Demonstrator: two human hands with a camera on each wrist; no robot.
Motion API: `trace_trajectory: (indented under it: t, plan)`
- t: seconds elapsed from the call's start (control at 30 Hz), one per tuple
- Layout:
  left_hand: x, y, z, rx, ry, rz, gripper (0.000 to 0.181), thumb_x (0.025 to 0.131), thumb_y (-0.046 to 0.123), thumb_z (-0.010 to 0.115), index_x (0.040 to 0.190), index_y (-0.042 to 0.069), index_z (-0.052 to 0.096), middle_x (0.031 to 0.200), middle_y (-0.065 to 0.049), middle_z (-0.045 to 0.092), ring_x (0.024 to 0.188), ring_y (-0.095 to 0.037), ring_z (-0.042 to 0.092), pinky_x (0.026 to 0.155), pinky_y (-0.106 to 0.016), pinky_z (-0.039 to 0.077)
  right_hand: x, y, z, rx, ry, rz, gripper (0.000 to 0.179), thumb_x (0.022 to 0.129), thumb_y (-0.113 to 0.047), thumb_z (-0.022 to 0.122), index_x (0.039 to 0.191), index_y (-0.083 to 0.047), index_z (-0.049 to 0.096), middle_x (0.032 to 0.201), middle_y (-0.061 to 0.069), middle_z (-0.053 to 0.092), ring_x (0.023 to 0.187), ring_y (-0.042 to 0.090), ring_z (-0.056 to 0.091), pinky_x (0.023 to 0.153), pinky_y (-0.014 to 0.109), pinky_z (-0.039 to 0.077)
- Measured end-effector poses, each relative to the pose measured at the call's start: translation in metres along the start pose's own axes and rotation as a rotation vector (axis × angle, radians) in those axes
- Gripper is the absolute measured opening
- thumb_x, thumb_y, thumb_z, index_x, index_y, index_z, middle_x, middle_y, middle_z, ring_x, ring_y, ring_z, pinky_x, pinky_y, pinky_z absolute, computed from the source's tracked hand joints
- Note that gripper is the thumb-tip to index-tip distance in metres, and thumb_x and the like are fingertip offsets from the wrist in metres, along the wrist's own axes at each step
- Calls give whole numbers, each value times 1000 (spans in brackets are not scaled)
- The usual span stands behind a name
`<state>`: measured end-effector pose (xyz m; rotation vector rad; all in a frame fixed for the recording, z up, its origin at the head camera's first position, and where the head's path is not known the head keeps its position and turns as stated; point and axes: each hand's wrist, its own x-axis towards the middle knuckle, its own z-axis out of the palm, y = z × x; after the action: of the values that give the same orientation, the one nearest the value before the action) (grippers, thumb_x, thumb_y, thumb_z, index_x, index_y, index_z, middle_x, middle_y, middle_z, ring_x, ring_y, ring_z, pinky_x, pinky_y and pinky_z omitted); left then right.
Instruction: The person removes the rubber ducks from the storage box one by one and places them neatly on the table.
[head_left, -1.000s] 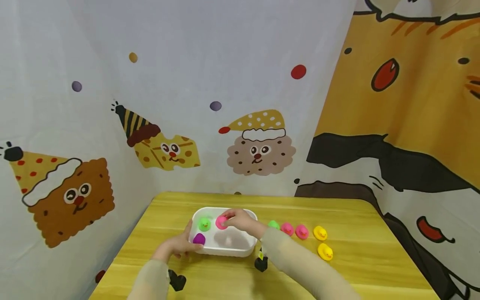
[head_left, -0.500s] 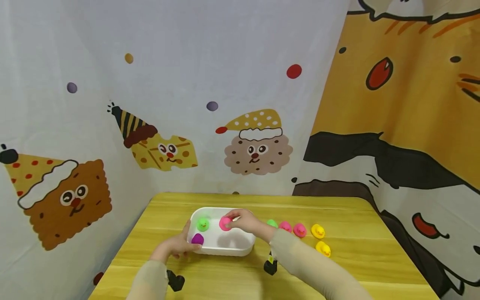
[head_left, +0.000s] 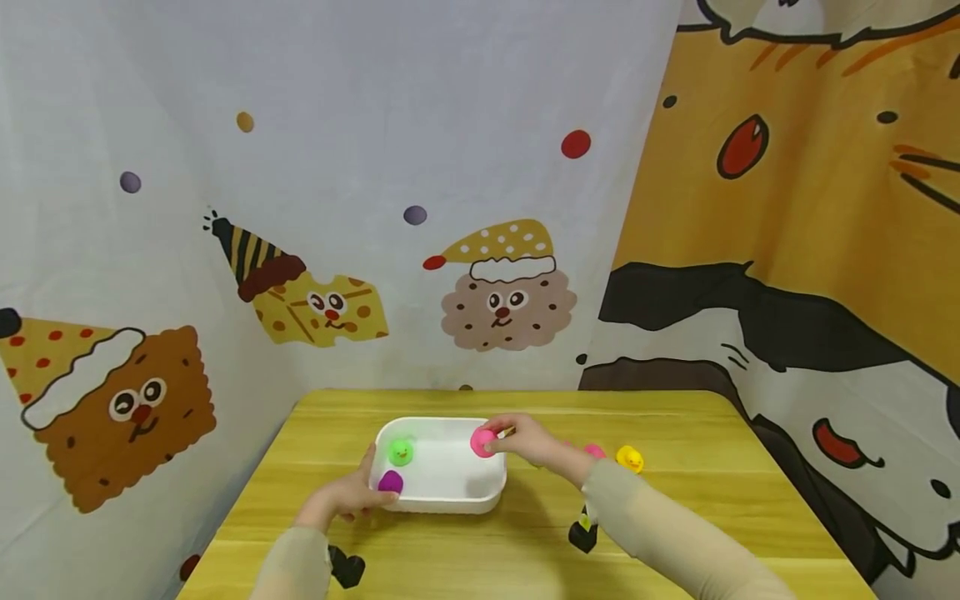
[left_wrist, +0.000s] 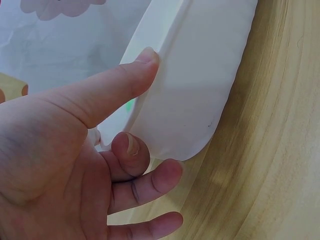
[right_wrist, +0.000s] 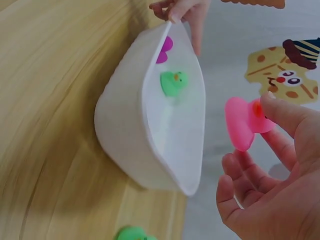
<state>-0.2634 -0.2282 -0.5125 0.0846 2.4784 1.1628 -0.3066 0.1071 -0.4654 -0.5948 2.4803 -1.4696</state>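
A white plastic tub (head_left: pixel 442 505) stands on the wooden table. My left hand (head_left: pixel 347 493) holds its near left corner, the thumb (left_wrist: pixel 142 70) lying over the rim. Inside, at the left end, are a green rubber duck (head_left: pixel 401 452) and a purple one (head_left: pixel 391 482). My right hand (head_left: pixel 531 440) pinches a pink rubber duck (head_left: pixel 482 442) between thumb and fingers. That duck hangs by the tub's right end, and the right wrist view shows a gap between it and the rim.
Right of the tub, another pink duck (head_left: pixel 594 451) and a yellow duck (head_left: pixel 630 459) sit on the table, partly behind my right arm. A loose green duck (right_wrist: pixel 132 233) shows in the right wrist view. A printed curtain (head_left: pixel 337 125) hangs behind the table.
My right hand has carried the pink duck rightward from the tub's middle to its right end. The left hand keeps its hold. My sleeve now covers the nearer yellow duck.
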Motion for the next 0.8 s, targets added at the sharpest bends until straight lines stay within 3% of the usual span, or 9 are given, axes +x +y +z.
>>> trace_trajectory:
  t: [0.3, 0.5, 0.67, 0.8]
  plan:
    - [-1, 2, -2, -3, -3, -2, 114, 86, 32, 74, 152, 3, -14, 129, -31, 41, 70, -31, 55, 57, -38, 42, -26, 9, -32, 5, 18, 33, 32, 85, -18, 75, 113, -4, 69, 108, 6, 64, 85, 19, 58, 71, 31, 50]
    - [-2, 3, -3, 18, -20, 1, 115, 86, 35, 74, 151, 1, -15, 119, -26, 49, 70, -31, 57, 57, -39, 44, -44, 17, -49, 31, 53, 84, 34, 83, -16, 77, 113, -2, 68, 107, 8, 63, 79, 17, 57, 61, 31, 48]
    - [-1, 5, -3, 14, -22, -10, 114, 86, 33, 74, 151, 1, -14, 127, -31, 43, 73, -31, 55, 61, -42, 45, -65, 9, -60, 26, 35, 47, 32, 86, -7, 71, 113, 8, 65, 105, 18, 61, 80, 18, 56, 68, 37, 51]
    - [0, 4, -3, 11, -24, -11, 114, 86, 33, 73, 151, 1, -14, 133, -35, 36, 74, -31, 55, 62, -43, 45, -73, 26, -66, 11, 38, 50, 32, 88, -8, 70, 114, 9, 64, 106, 18, 61, 83, 20, 56, 73, 38, 52]
